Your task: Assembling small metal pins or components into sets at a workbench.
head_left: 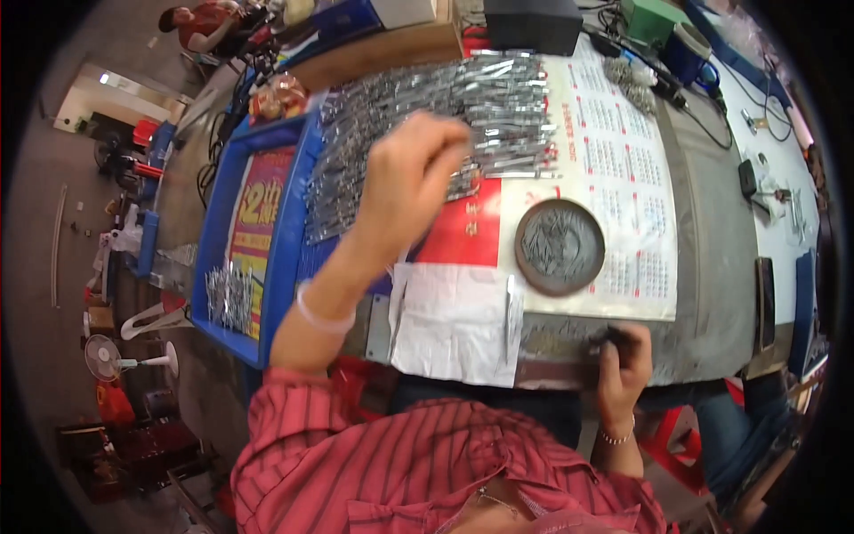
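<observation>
My left hand (pixel 409 169) is raised over rows of thin silver metal pieces (pixel 511 102) spread on the table. Its fingers are curled together and slightly blurred, so whatever they pinch is hidden. Low on the right, near the table's front edge, my right hand (pixel 625 363) is closed around a small dark object (pixel 612 338), too blurred to name. Between the hands stands a round brown dish (pixel 523 267) with small grey metal pieces (pixel 560 240) in it. A white sheet (pixel 449 325) lies in front of me, with a slim silver strip (pixel 514 311) along its right side.
A blue tray (pixel 310 169) on the left holds a bundle of silver pieces (pixel 231 298). Printed calendar paper (pixel 645 307) covers part of the table. At the back are a wooden box (pixel 374 58), a black box (pixel 534 27) and a blue mug (pixel 689 53). Another person (pixel 209 31) sits far left.
</observation>
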{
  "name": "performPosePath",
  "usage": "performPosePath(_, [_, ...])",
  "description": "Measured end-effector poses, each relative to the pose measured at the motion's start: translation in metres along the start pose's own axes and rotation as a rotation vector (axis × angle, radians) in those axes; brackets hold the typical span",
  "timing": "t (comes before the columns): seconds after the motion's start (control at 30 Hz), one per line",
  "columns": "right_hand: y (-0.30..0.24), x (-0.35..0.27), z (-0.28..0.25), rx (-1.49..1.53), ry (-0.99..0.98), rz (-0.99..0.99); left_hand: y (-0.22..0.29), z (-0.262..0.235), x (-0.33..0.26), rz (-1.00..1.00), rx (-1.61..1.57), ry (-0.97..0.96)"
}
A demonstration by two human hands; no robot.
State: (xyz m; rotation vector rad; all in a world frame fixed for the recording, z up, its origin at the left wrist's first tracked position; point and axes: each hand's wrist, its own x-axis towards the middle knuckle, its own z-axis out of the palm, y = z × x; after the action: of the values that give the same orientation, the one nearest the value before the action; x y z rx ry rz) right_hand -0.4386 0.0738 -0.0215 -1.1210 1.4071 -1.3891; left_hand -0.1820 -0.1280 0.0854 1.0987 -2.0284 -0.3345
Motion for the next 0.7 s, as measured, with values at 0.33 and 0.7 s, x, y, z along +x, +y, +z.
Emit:
performPosePath(0.33, [0.013, 0.002, -0.013, -0.318, 0.046, -0.393, -0.174, 0.147, 0.183, -0.003, 0.350, -0.155])
performPosePath(0.7, [0.018, -0.008, -0.009, -0.282, 0.089, -0.150, -0.063, -0.002, 0.008, 0.190, 0.085, -0.064])
